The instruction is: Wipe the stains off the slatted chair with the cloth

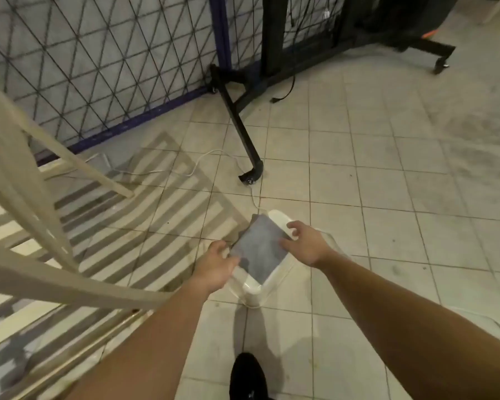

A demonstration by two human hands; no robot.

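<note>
A grey cloth [260, 249] lies flat on a white plastic object [251, 287] on the tiled floor, low in the middle of the head view. My left hand [217, 267] is at the cloth's left edge, thumb over the corner and fingers curled on it. My right hand [303, 243] hovers at the cloth's right edge with fingers spread, the thumb touching the fabric. The cream slatted chair [70, 287] fills the left side, its bars close to the camera and its slats [26, 321] below them. Both hands are apart from the chair.
A black stand leg with a caster [251, 168] juts over the floor beyond the cloth. A white cable [197, 166] runs past it. A wire mesh fence with a blue frame [98, 67] closes the back left. My black shoe [247, 376] is at the bottom edge.
</note>
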